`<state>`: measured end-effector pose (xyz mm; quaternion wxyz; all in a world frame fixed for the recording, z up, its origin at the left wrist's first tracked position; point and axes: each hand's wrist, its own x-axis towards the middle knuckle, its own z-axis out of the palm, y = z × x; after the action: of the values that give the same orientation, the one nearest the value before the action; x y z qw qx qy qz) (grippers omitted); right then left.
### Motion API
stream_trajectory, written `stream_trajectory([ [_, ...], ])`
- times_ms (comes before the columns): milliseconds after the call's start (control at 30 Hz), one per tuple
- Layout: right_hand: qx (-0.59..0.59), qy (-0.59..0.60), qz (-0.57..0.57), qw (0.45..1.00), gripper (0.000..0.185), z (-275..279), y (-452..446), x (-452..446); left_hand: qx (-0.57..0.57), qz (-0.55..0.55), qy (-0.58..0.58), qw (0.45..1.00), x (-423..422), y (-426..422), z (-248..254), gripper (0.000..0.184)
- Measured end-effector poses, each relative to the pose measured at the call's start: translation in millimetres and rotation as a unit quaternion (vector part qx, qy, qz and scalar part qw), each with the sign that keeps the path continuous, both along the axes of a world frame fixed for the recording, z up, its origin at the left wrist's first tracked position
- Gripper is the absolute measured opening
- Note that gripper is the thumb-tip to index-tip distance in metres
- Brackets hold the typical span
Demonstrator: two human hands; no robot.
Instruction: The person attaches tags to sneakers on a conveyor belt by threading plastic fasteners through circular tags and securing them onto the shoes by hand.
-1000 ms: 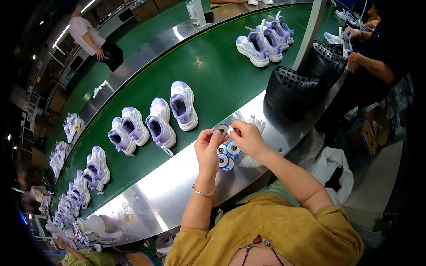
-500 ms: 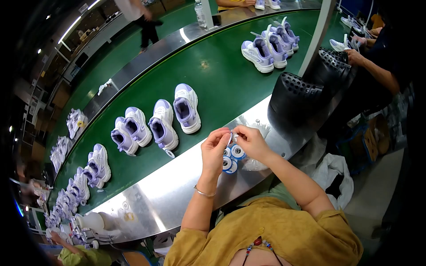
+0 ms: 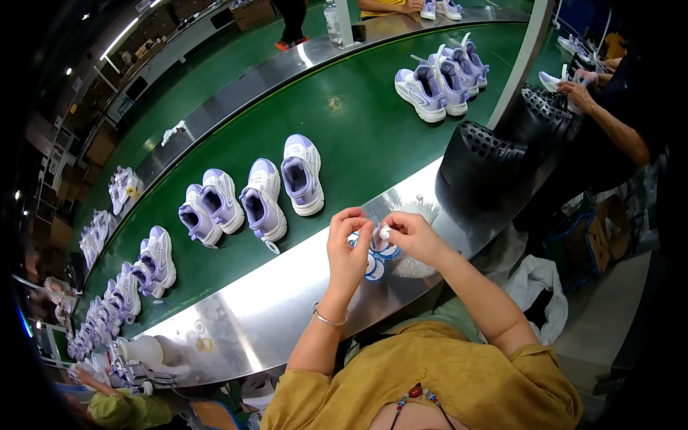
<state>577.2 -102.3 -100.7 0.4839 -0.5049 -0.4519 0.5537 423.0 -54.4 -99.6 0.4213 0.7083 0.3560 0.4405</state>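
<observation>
My left hand (image 3: 349,247) is raised over the steel table edge (image 3: 247,315), its fingers curled near a small thin item I cannot make out. Close on its right, my right hand (image 3: 412,236) pinches a small white piece (image 3: 385,233). Below and between the hands lie several round blue-and-white labels (image 3: 374,268), partly covered by the fingers. Beside them is a clear plastic bag (image 3: 413,268). Beyond the hands, a white and lilac shoe (image 3: 302,175) stands on the green belt (image 3: 344,154), with another shoe (image 3: 264,201) to its left.
More shoes (image 3: 211,204) stand along the belt at left and at the far right (image 3: 437,82). Black perforated containers (image 3: 480,161) stand right of my hands, beside a slanted post (image 3: 523,64). A co-worker's hands (image 3: 579,93) hold a shoe farther right. A white jug (image 3: 143,350) sits lower left.
The round label that was held between my hands no longer shows clearly there. My hands are slightly farther apart. The person walking in the background has moved right, and the whole view has shifted slightly.
</observation>
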Motion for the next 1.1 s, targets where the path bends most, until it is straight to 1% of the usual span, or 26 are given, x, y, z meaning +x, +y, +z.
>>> stream_trajectory([
  [33, -0.001, -0.027, -0.009, 1.000, 0.008, 3.0, -2.8, 1.6, 0.000, 0.000, -0.001, 1.000, -0.5, -3.3, 8.9, 0.012],
  [67, -0.002, -0.055, -0.019, 0.998, 0.008, 3.9, -4.9, 3.9, -0.031, 0.000, -0.044, 0.999, -0.5, -8.7, 22.3, 0.015],
  [100, -0.001, -0.056, -0.020, 0.998, 0.008, 1.7, -5.8, 6.2, -0.061, -0.001, -0.088, 0.994, -0.9, -13.4, 37.5, 0.018],
  [133, 0.027, -0.037, -0.063, 0.997, 0.007, -1.9, -7.3, 8.5, -0.016, -0.051, -0.093, 0.994, -6.6, -17.4, 54.2, 0.026],
  [167, 0.054, -0.018, -0.106, 0.993, 0.007, -4.4, -9.6, 11.5, 0.024, -0.099, -0.124, 0.987, -10.4, -21.6, 69.1, 0.031],
  [200, 0.053, -0.018, -0.106, 0.993, 0.007, -3.5, -11.9, 16.1, 0.065, -0.146, -0.155, 0.975, -12.6, -26.8, 83.8, 0.037],
  [267, 0.050, -0.041, -0.142, 0.988, 0.008, 0.9, -18.9, 29.0, 0.027, -0.242, -0.214, 0.946, -17.2, -49.0, 117.4, 0.067],
  [300, 0.045, -0.050, -0.155, 0.986, 0.007, -6.9, -21.9, 37.0, 0.049, -0.266, -0.339, 0.901, -9.0, -61.5, 130.6, 0.063],
  [367, 0.041, -0.040, -0.174, 0.983, 0.007, -14.5, -29.6, 45.4, 0.032, -0.244, -0.485, 0.839, 5.5, -94.8, 165.7, 0.054],
  [433, 0.025, -0.031, -0.207, 0.978, 0.007, -16.7, -37.7, 50.7, -0.006, -0.203, -0.512, 0.834, -7.2, -110.6, 159.6, 0.048],
  [467, 0.025, -0.032, -0.208, 0.977, 0.007, -16.7, -42.1, 52.5, 0.035, -0.391, -0.486, 0.781, -25.2, -107.0, 126.8, 0.048],
  [500, 0.018, -0.023, -0.220, 0.975, 0.007, -16.7, -46.2, 54.0, 0.058, -0.480, -0.469, 0.739, -27.2, -106.6, 126.2, 0.053],
  [533, 0.010, -0.013, -0.234, 0.972, 0.007, -16.2, -49.4, 55.1, 0.075, -0.565, -0.441, 0.693, -24.2, -101.8, 137.0, 0.062],
  [567, 0.011, -0.012, -0.236, 0.972, 0.007, -16.0, -49.9, 60.5, 0.050, -0.561, -0.442, 0.698, -15.0, -108.1, 156.6, 0.055],
  [667, 0.003, -0.005, -0.258, 0.966, 0.004, -16.8, -57.1, 65.0, 0.101, -0.615, -0.451, 0.639, -0.2, -96.3, 164.6, 0.045],
  [700, 0.012, -0.010, -0.264, 0.964, 0.004, -20.5, -58.5, 67.7, 0.102, -0.629, -0.439, 0.633, 4.6, -94.7, 167.8, 0.044],
  [833, 0.019, -0.025, -0.276, 0.961, 0.004, -24.5, -62.7, 72.5, 0.083, -0.642, -0.433, 0.627, 12.4, -99.5, 174.1, 0.042],
  [1100, 0.023, -0.014, -0.277, 0.961, 0.005, -29.3, -68.9, 78.5, 0.075, -0.639, -0.445, 0.623, 19.8, -103.7, 179.8, 0.037],
])
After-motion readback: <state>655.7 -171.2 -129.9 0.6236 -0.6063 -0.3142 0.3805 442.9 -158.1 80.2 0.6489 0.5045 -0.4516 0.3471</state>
